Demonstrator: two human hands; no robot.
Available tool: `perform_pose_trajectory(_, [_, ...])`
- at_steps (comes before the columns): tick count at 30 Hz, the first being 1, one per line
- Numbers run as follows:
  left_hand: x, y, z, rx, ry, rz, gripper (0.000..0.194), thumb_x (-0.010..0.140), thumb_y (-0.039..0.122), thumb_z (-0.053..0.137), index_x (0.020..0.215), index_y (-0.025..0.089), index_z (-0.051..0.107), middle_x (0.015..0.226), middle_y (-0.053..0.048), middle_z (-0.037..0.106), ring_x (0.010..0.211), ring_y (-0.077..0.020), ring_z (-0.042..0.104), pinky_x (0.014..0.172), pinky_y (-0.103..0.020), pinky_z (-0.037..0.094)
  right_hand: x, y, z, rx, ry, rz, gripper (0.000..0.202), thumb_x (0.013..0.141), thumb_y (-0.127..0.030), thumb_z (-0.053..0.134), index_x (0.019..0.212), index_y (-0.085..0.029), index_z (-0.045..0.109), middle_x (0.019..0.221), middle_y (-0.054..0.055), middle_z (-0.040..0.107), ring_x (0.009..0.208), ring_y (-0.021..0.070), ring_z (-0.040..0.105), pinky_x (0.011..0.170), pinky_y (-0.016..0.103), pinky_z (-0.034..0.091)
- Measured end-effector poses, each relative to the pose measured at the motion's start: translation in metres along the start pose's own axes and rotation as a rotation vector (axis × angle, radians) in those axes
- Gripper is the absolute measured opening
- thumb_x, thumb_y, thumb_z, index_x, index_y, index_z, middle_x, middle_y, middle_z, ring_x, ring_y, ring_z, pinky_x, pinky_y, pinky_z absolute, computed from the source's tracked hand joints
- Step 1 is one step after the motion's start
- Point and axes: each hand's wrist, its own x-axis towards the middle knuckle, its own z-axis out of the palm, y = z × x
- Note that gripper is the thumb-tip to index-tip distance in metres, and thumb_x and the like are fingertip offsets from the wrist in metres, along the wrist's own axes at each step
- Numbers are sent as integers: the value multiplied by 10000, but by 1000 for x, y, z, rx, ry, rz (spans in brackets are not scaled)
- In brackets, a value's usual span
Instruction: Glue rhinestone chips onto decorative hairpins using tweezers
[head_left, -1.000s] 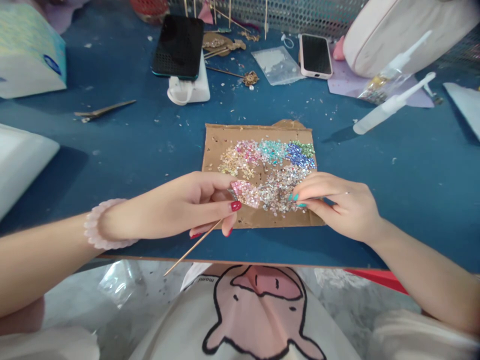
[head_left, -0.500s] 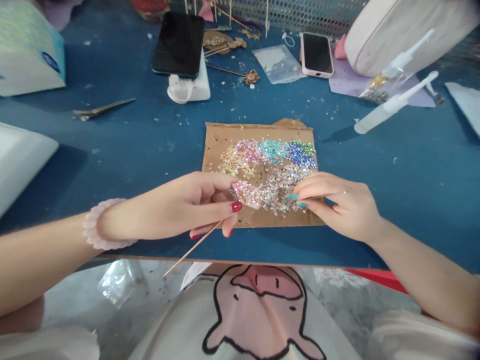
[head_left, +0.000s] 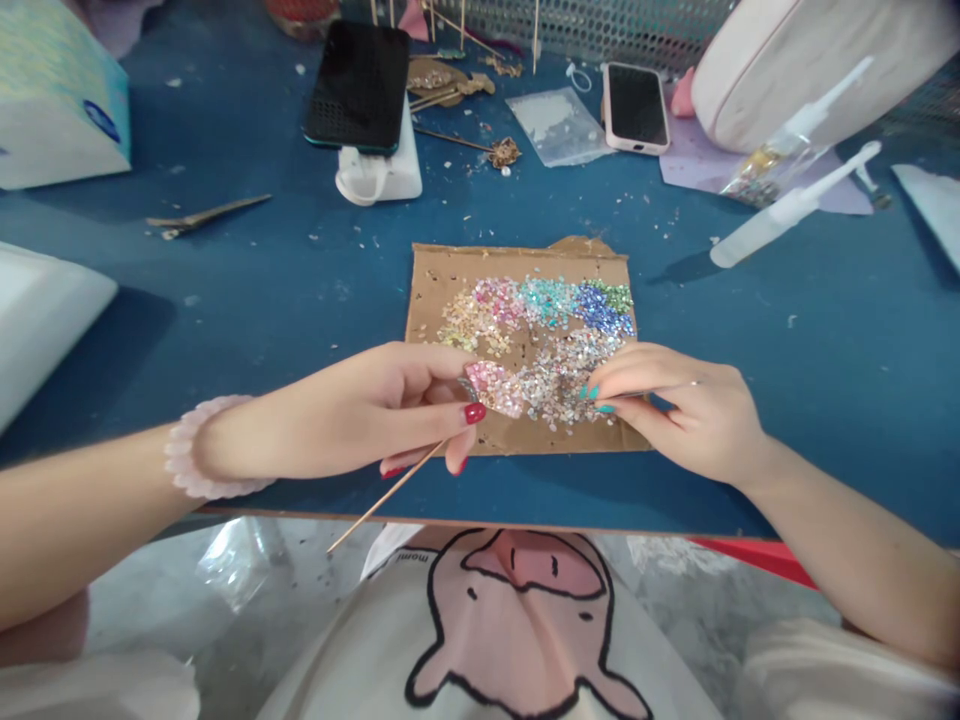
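Observation:
My left hand (head_left: 375, 412) pinches a small piece covered in pink gems (head_left: 496, 388) at its left end, over the lower part of the cardboard (head_left: 450, 265). A thin wooden stick (head_left: 386, 497) slants down and left from under those fingers. My right hand (head_left: 679, 400) is closed on a thin metal tool (head_left: 671, 388), whose tip is too small to make out. Its fingertips are over silvery gems (head_left: 566, 365) on the cardboard. Yellow, pink, turquoise (head_left: 549, 298), blue (head_left: 601, 310) and green gems lie in loose heaps along the upper side.
Behind the cardboard are a black phone (head_left: 360, 85) on a white device, a clear bag (head_left: 559, 125) and a pink-edged phone (head_left: 636, 108). A white applicator bottle (head_left: 765, 230) lies right, a metal clip (head_left: 210, 214) left. A tissue box (head_left: 60, 100) is at upper left.

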Motion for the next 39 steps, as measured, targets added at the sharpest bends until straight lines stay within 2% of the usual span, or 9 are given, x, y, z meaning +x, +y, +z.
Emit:
perform_pose_trajectory(6, [0, 3, 0, 1, -10, -15, 105, 897, 113, 378, 874, 153, 472, 648, 47, 580, 409, -19, 378, 381, -91, 337, 0, 0, 1, -3, -1, -1, 183, 803, -40, 569, 881, -205, 584, 830, 6, 662, 822, 121, 622, 790, 280, 515])
perform_pose_trajectory(16, [0, 2, 0, -7, -11, -20, 152, 895, 112, 391, 975, 164, 509, 649, 42, 593, 406, -28, 397, 379, -96, 351, 0, 0, 1, 23, 2, -3, 177, 806, -40, 568, 879, -200, 586, 830, 12, 662, 821, 122, 621, 785, 294, 516])
perform_pose_trajectory(20, [0, 1, 0, 11, 6, -39, 85, 894, 147, 414, 880, 167, 495, 642, 31, 600, 401, -29, 398, 375, -106, 350, 0, 0, 2, 23, 6, -10, 170, 817, -51, 557, 883, -205, 588, 822, 11, 662, 812, 125, 623, 775, 301, 521])
perform_pose_trajectory(26, [-1, 2, 1, 17, 21, -54, 100, 883, 166, 436, 787, 176, 464, 627, 32, 598, 398, -31, 398, 375, -112, 351, 1, 0, 2, 25, 9, -7, 163, 820, -60, 559, 881, -208, 591, 822, 13, 664, 817, 125, 627, 776, 303, 525])
perform_pose_trajectory(39, [-2, 6, 3, 36, -4, -72, 113, 909, 156, 383, 909, 153, 496, 651, 41, 591, 410, -25, 372, 390, -97, 340, 1, -5, 2, 72, 15, -21, 194, 806, -27, 555, 886, -200, 589, 834, 16, 664, 825, 124, 627, 781, 299, 522])
